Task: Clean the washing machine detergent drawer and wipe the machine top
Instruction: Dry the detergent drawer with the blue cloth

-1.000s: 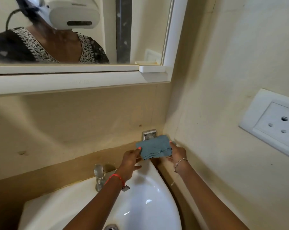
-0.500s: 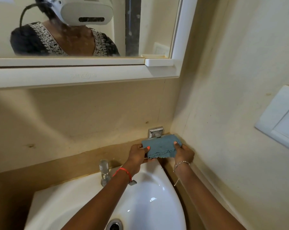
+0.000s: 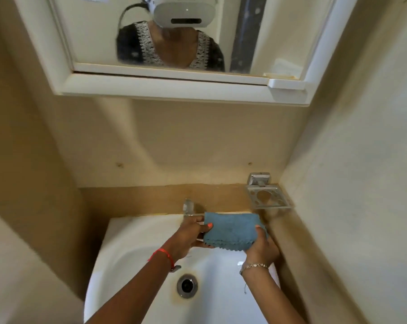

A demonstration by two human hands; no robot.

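Observation:
A folded blue cloth [image 3: 231, 230] with a scalloped lower edge hangs over the back of a white sink [image 3: 132, 249]. My left hand [image 3: 188, 237] pinches its left edge with thumb on top. My right hand [image 3: 260, 247] grips its right edge. The cloth is held just in front of the tap [image 3: 188, 208], which it partly hides. No washing machine or detergent drawer is in view.
An empty metal soap dish [image 3: 267, 198] sticks out from the wall at the right corner, above the sink. The drain [image 3: 186, 285] lies below my hands. A white mirror cabinet [image 3: 174, 87] overhangs the sink. Beige walls close in left and right.
Both hands have carried the cloth off the soap dish, down and left over the sink. The soap dish now stands bare. The view has tilted down and shifted left.

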